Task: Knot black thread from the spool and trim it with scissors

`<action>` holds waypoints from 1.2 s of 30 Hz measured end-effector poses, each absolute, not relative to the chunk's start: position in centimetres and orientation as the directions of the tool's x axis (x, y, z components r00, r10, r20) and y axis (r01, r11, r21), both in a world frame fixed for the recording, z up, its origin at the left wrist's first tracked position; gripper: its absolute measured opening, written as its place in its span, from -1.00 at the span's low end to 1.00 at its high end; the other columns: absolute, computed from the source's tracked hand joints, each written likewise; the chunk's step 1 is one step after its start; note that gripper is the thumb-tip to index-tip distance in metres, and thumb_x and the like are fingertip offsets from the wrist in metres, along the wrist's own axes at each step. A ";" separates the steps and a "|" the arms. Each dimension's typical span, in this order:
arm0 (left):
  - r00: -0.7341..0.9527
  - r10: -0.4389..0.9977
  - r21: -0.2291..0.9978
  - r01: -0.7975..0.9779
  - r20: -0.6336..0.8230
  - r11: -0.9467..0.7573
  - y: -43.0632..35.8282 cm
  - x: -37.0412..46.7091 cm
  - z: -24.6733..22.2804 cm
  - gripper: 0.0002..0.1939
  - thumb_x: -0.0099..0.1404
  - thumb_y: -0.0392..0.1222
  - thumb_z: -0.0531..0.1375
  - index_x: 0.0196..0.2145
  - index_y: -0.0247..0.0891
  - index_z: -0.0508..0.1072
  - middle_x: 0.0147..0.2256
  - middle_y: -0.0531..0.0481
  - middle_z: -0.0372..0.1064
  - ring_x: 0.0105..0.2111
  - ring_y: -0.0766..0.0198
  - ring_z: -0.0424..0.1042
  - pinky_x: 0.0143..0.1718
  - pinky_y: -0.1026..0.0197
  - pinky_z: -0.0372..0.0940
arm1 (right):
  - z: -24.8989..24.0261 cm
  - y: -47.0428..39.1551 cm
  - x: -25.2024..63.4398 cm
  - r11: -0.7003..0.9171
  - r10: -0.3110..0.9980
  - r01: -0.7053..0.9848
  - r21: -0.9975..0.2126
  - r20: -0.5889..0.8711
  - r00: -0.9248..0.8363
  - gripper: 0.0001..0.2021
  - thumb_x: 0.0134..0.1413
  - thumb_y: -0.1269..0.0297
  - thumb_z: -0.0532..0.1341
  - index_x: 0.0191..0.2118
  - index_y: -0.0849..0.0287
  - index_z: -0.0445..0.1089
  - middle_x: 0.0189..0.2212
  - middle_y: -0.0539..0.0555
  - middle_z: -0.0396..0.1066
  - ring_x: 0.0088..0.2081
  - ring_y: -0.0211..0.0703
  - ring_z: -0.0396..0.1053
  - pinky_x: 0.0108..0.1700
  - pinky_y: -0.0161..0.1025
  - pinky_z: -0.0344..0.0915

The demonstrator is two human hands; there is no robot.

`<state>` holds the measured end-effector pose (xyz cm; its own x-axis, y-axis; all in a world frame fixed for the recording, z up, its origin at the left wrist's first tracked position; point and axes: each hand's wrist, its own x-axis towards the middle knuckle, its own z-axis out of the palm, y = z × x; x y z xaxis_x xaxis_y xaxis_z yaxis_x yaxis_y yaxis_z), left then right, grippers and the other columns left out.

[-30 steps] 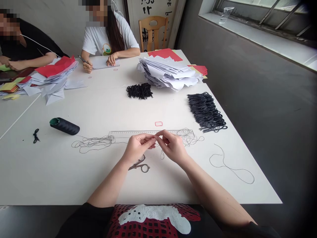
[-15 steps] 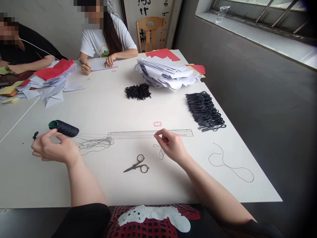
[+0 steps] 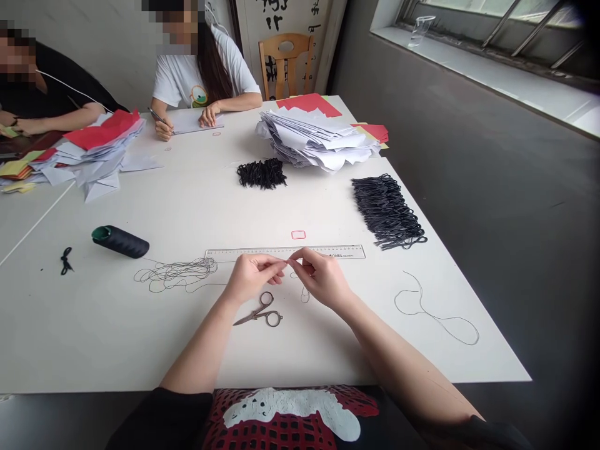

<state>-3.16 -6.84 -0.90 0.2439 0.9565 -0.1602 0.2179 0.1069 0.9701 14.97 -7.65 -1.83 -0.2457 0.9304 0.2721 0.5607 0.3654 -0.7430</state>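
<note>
My left hand (image 3: pixel 249 276) and my right hand (image 3: pixel 324 278) meet fingertip to fingertip over the clear ruler (image 3: pixel 349 252). Both are pinched closed on thin black thread, though the thread itself is barely visible between the fingers. From the left hand a strand trails to a loose tangle of thread (image 3: pixel 175 275). Beyond the tangle lies a spool of black thread (image 3: pixel 122 242) on its side. Below my hands rest metal scissors (image 3: pixel 259 314), blades slightly apart and pointing left. A small loop of thread (image 3: pixel 305 294) lies partly under my right hand.
A longer loose thread (image 3: pixel 450 319) is on the right. Bundles of black cord loops (image 3: pixel 387 212) lie near the right edge and at mid-table (image 3: pixel 261 173). Stacked papers (image 3: pixel 319 140) stand behind. A small black cord knot (image 3: pixel 66 261) lies far left. Two people sit across.
My left hand has come right from beside the spool to meet the right hand, which has stayed over the ruler. The small black cord knot at far left is now uncovered.
</note>
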 end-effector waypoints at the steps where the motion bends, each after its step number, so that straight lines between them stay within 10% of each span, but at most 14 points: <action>1: 0.184 0.971 0.973 0.200 -0.152 0.115 -6.5 -3.8 -0.8 -0.70 0.15 0.04 0.29 -0.38 -0.28 0.59 -0.49 -0.06 0.48 -0.52 0.26 0.46 -0.44 0.21 0.39 | -1.8 -7.6 15.0 0.371 0.928 0.560 -0.741 0.282 -0.241 -0.84 0.21 0.25 0.10 -0.34 0.16 0.34 -0.67 -0.12 0.13 -0.63 -0.36 0.06 -0.51 -0.39 0.05; 5: -0.266 0.964 0.971 0.235 0.016 0.049 -4.8 -9.4 -0.2 -0.74 0.11 -0.01 0.31 -0.39 -0.29 0.56 -0.50 -0.02 0.44 -0.54 0.31 0.37 -0.55 0.27 0.26 | -1.8 -7.3 15.3 0.359 0.933 0.555 -0.750 0.300 -0.198 -0.84 0.23 0.27 0.08 -0.35 0.17 0.33 -0.69 -0.13 0.10 -0.63 -0.36 0.06 -0.49 -0.39 0.07; 10: -0.792 0.487 0.803 0.535 0.368 0.263 -4.4 -17.7 0.3 -0.85 0.15 -0.21 0.23 -0.35 -0.35 0.53 -0.37 -0.09 0.41 -0.22 0.05 0.39 -0.05 -0.12 0.22 | -1.5 -7.2 15.6 0.322 0.945 0.575 -0.752 0.292 -0.147 -0.83 0.23 0.24 0.09 -0.35 0.15 0.33 -0.69 -0.14 0.08 -0.64 -0.35 0.05 -0.49 -0.38 0.06; 14: -0.740 0.357 0.605 0.672 0.570 0.427 -5.0 -17.8 0.7 -0.77 0.13 -0.34 0.17 -0.23 -0.32 0.52 -0.01 -0.27 0.35 0.09 -0.24 0.18 0.04 -0.31 0.00 | -1.6 -7.3 15.4 0.315 0.949 0.574 -0.756 0.268 -0.167 -0.83 0.23 0.24 0.09 -0.35 0.15 0.33 -0.70 -0.14 0.10 -0.64 -0.35 0.07 -0.48 -0.37 0.08; 18: -0.443 0.589 0.492 0.866 0.676 0.086 -5.0 -12.3 0.4 -0.68 0.19 -0.30 0.15 -0.09 -0.27 0.52 0.04 -0.18 0.39 0.03 -0.06 0.29 0.06 -0.11 0.12 | -1.9 -7.4 15.2 0.345 0.939 0.568 -0.747 0.274 -0.210 -0.85 0.22 0.26 0.09 -0.34 0.15 0.34 -0.68 -0.13 0.13 -0.63 -0.35 0.09 -0.47 -0.38 0.09; 21: -0.159 0.926 0.769 0.613 0.343 -0.180 -5.9 -6.9 -0.6 -0.71 0.27 -0.10 0.17 -0.11 -0.23 0.54 -0.23 -0.09 0.51 -0.35 0.20 0.44 -0.21 0.12 0.34 | -2.1 -7.4 15.1 0.344 0.939 0.574 -0.743 0.266 -0.219 -0.85 0.21 0.26 0.09 -0.33 0.15 0.35 -0.67 -0.12 0.15 -0.63 -0.35 0.10 -0.47 -0.38 0.09; 25: 0.195 0.973 0.954 0.294 -0.122 0.061 -7.4 -2.2 -1.6 -0.67 0.17 0.02 0.28 -0.18 -0.22 0.59 -0.43 -0.04 0.52 -0.42 0.19 0.50 -0.31 0.17 0.41 | -2.1 -7.4 15.1 0.340 0.940 0.583 -0.738 0.267 -0.211 -0.85 0.22 0.25 0.10 -0.33 0.15 0.35 -0.67 -0.11 0.18 -0.63 -0.35 0.09 -0.49 -0.38 0.06; 31: -0.243 0.970 0.938 0.334 -0.012 0.096 -5.4 -7.3 -1.1 -0.73 0.13 0.00 0.28 -0.38 -0.28 0.57 -0.46 -0.06 0.52 -0.44 0.20 0.51 -0.39 0.19 0.39 | -1.8 -7.3 15.4 0.281 0.959 0.576 -0.768 0.252 -0.132 -0.83 0.23 0.23 0.09 -0.36 0.15 0.33 -0.69 -0.12 0.14 -0.64 -0.35 0.08 -0.48 -0.38 0.08; 36: -0.710 0.613 0.728 0.615 0.346 0.303 -4.0 -16.3 -0.3 -0.80 0.13 -0.15 0.21 -0.36 -0.30 0.57 -0.41 -0.07 0.53 -0.34 0.11 0.49 -0.18 0.01 0.36 | -1.6 -7.0 15.7 0.212 0.972 0.562 -0.799 0.231 -0.039 -0.82 0.20 0.21 0.10 -0.38 0.14 0.32 -0.70 -0.14 0.06 -0.65 -0.36 0.01 -0.53 -0.37 0.03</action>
<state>-16.33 -3.98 -0.34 -0.7104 0.6130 0.3458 0.6155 0.3027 0.7277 15.74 -6.97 -1.58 -0.0393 0.9723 0.2306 0.5624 0.2123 -0.7992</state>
